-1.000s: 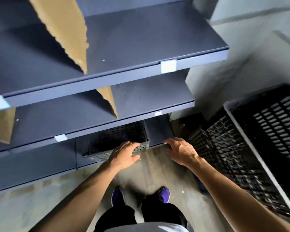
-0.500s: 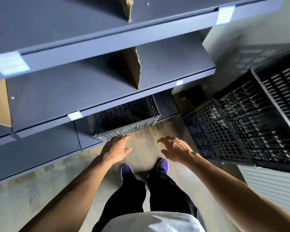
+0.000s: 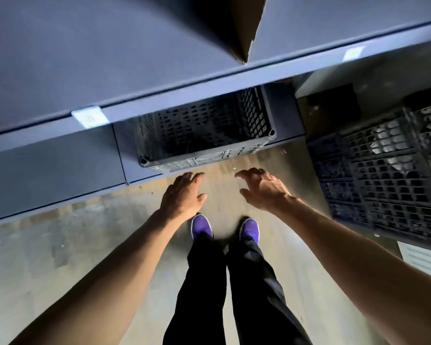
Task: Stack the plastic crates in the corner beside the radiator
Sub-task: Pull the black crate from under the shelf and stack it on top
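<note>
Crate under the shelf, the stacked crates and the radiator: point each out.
crate under the shelf (image 3: 204, 128), head view, inner mesh.
stacked crates (image 3: 388, 180), head view, side wall.
radiator (image 3: 424, 261), head view, ribbed face.

Black lattice crate, blue-grey shelf, 2 purple shoes, black trousers.

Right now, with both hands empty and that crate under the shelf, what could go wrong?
1. The crate sits tucked under the low shelf; lifting before sliding it clear could bang its rim or knuckles on the shelf edge.
2. The left hand and right hand hover open, short of it; a hasty grab on the perforated wall may slip.
3. The stacked crates stand close on the right; swinging wide might knock them.
</note>
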